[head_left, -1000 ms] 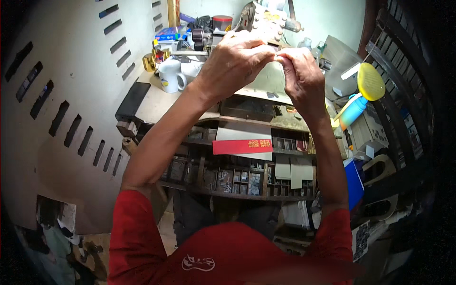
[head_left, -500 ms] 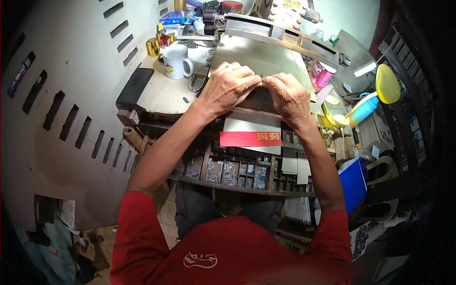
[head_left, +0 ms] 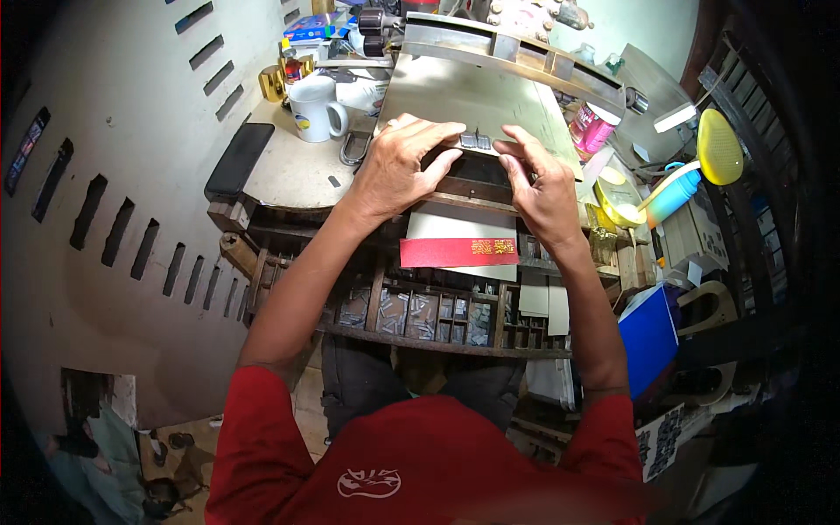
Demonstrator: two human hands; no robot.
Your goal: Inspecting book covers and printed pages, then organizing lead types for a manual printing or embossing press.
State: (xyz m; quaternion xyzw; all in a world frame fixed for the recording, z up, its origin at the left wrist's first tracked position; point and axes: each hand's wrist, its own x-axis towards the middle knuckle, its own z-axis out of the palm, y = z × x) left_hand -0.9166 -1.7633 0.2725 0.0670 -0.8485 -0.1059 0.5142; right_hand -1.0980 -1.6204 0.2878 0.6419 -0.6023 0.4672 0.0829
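A small cluster of grey metal pieces, like printing type (head_left: 475,140), sits at the near edge of a pale flat board (head_left: 472,96). My left hand (head_left: 404,162) is at its left side, thumb and fingers apart, the fingertips close to the cluster. On the other side my right hand (head_left: 541,179) curves with thumb and fingers separated, holding nothing that I can see. Whether any fingertip touches the pieces is hard to tell. Nearer to me, a red paper strip with gold characters (head_left: 437,252) lies across a white card (head_left: 464,219) below the dark wooden ledge (head_left: 468,191).
A compartmented drawer (head_left: 376,331) of small metal pieces lies below. Left are a white mug (head_left: 313,109), a padlock (head_left: 354,149) and a black flat case (head_left: 241,157). A metal bar (head_left: 516,54) crosses behind. Right stand a pink can (head_left: 593,131) and yellow bowl (head_left: 619,199).
My fingertips, pressed together before, have parted. The hands have drawn away from each other, and the metal cluster between them has come into sight. The view has shifted slightly.
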